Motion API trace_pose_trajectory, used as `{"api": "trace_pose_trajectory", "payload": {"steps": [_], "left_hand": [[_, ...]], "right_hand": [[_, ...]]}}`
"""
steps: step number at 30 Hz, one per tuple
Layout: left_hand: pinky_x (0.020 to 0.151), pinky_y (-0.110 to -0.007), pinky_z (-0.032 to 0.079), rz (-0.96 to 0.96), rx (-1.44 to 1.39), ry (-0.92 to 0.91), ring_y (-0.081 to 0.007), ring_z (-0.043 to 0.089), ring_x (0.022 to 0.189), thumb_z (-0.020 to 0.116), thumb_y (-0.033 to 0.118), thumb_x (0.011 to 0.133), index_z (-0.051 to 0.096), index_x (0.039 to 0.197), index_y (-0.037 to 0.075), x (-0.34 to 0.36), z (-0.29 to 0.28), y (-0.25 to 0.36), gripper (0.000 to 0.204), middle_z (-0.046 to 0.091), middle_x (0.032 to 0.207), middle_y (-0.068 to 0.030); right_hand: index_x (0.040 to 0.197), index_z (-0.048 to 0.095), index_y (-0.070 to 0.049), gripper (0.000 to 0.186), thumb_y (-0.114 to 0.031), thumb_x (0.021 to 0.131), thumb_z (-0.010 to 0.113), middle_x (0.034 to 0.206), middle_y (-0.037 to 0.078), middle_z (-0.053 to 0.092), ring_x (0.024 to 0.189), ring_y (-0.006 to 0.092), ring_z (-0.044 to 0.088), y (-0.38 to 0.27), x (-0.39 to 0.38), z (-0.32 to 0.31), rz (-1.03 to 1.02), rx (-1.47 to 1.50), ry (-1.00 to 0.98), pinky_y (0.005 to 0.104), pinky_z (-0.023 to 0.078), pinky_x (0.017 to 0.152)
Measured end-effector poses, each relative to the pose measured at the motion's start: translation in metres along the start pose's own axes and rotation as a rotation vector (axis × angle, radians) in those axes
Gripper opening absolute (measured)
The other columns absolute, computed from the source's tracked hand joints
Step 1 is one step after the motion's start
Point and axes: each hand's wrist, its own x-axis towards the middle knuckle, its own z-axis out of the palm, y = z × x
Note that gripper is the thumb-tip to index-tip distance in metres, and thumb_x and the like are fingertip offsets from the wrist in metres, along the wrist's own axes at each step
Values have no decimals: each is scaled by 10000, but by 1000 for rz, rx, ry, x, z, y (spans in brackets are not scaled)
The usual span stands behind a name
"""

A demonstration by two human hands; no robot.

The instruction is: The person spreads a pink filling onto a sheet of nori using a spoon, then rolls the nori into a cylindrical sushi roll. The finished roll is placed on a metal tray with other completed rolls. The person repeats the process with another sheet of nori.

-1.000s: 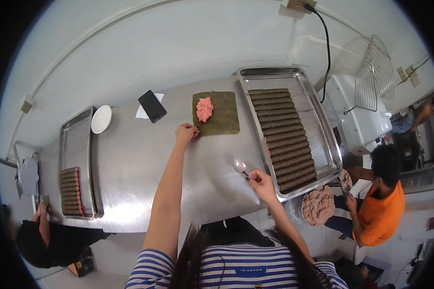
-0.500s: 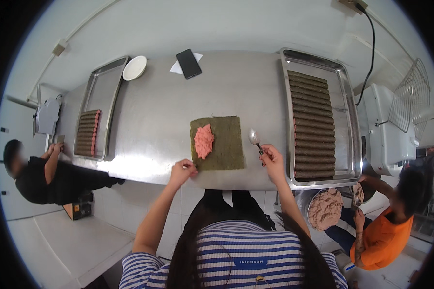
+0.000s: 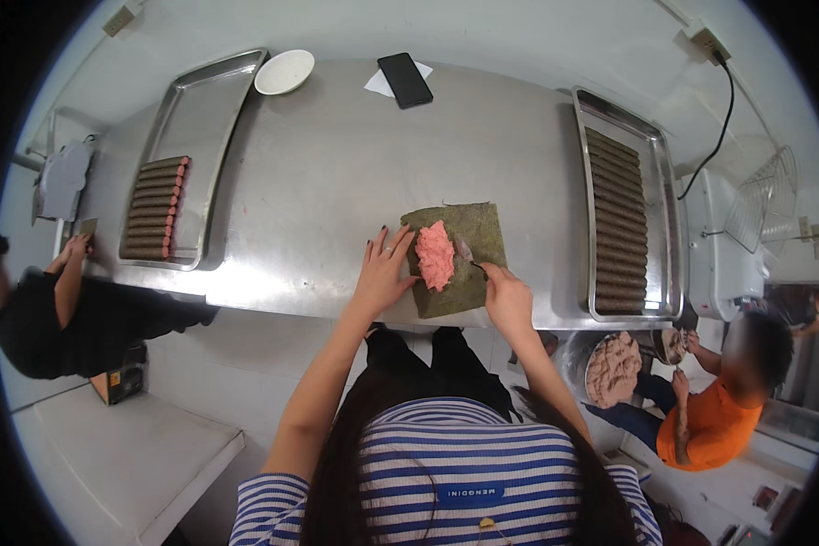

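Note:
A dark green seaweed sheet [image 3: 479, 238] lies on the steel table, turned a little askew. On its left part rests an oblong mound of pink meat paste [image 3: 435, 257]. My left hand [image 3: 384, 267] lies with fingers spread at the sheet's left edge, beside the paste, holding nothing. In my right hand [image 3: 508, 296] is a spoon [image 3: 465, 252], its bowl low over the sheet just right of the paste. Whether the bowl touches the sheet I cannot tell.
Steel trays with rows of seaweed rolls stand left [image 3: 211, 196] and right [image 3: 588, 196]. A white bowl [image 3: 285, 73] and a phone [image 3: 405, 80] sit at the back. A person in orange [image 3: 721, 423] works beside a bowl of meat paste [image 3: 614, 369]; another person in black [image 3: 91, 318] stands left.
My left hand has opened and come to the sheet's left edge. The spoon has moved left from beside the sheet to over it, near the paste. The view has shifted.

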Motion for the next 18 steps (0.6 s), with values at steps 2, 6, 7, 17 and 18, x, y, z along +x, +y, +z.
{"api": "trace_pose_trajectory", "payload": {"steps": [2,6,7,17,18], "left_hand": [[1098,-569,231,30,-24,-43,-382,219,1390,782,261,704,272,1443,108,4,7,-13,911,407,1437,-103],[1129,-558,159,66,-61,-110,-367,179,1415,792,302,691,202,1475,92,9,0,-26,1004,418,1437,-108],[1134,-551,143,69,-82,-114,-361,173,1418,793,310,692,198,1476,92,10,-1,-29,1009,423,1432,-113],[1153,-522,91,-4,-126,-186,-329,153,1433,798,320,677,172,1481,121,12,-2,-30,1038,440,1417,-133],[1154,-521,90,-24,-115,-208,-326,150,1434,798,318,676,172,1481,123,13,-4,-31,1039,437,1421,-127]], "right_hand": [[1084,621,-84,285,-49,814,535,909,137,640,765,358,648,-24,-3,8,60,-168,-16,450,522,647],[1077,596,-39,281,-91,807,541,911,119,626,749,304,677,-54,-5,34,101,-423,-18,391,550,598],[1073,592,-27,277,-95,810,539,909,113,626,742,298,679,-62,-5,40,107,-456,-30,383,553,602],[990,576,-6,214,-105,803,545,860,102,612,684,262,678,-90,-5,77,84,-720,-81,355,552,566],[985,576,-4,210,-111,807,542,854,99,610,683,254,678,-93,-4,81,74,-744,-74,351,552,564]]}}
